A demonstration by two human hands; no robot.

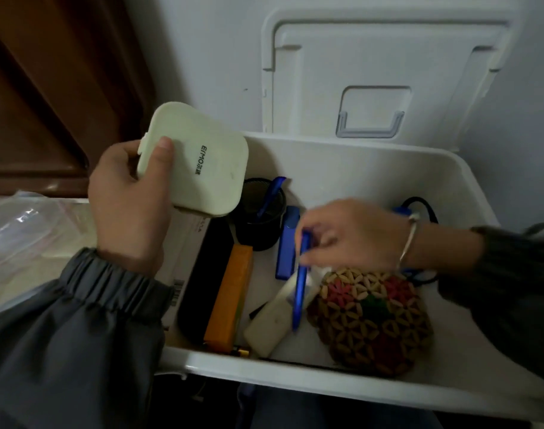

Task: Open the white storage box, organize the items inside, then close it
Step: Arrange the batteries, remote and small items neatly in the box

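Your white storage box open, lid upright | left hand fingers curl round cream case | right hand fingers pinch blue pen

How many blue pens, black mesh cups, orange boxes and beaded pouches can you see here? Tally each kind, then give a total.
Blue pen: 2 (cup pen; held pen in the right hand)
Black mesh cup: 1
Orange box: 1
Beaded pouch: 1
Total: 5

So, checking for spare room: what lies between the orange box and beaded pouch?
Head view: a white case, crossed by the blue pen the right hand holds.
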